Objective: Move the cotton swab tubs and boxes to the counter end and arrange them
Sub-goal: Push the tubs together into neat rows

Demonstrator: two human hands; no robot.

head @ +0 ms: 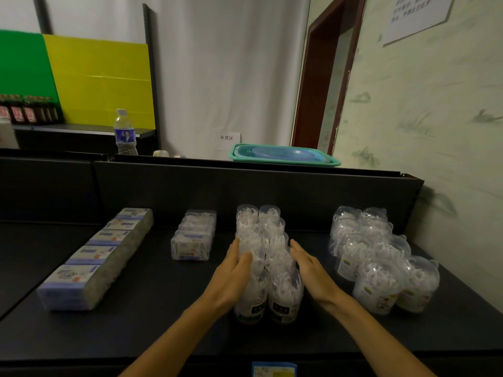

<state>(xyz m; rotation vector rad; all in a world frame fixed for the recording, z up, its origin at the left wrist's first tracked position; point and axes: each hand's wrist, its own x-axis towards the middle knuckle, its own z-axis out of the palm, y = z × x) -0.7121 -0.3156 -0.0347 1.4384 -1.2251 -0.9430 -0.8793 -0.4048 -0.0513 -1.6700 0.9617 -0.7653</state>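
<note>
Cotton swab boxes (94,257) lie in a single row at the left of the dark counter (152,300), the row running from the near edge away toward the black back panel (245,191). Just right of them sits a shorter stack of clear swab packs (193,238), well apart from either hand. At centre, a double file of tall clear tubs (268,257) stands upright, its long axis also pointing from the person toward the back panel. The left hand (235,270) presses flat against the left flank of that file, fingers straight and together; the right hand (309,266) mirrors it on the right flank, fingers likewise extended, so the tubs sit bracketed between two open palms with nothing pinched. Both hands are about equally near the file. Further right, a looser cluster of wider round tubs (381,257) occupies the counter end beside the wall, near the right forearm but untouched. The coming move appears to turn on squeezing the two columns true and keeping them square; the tall tubs look prone to toppling if pushed unevenly.
</note>
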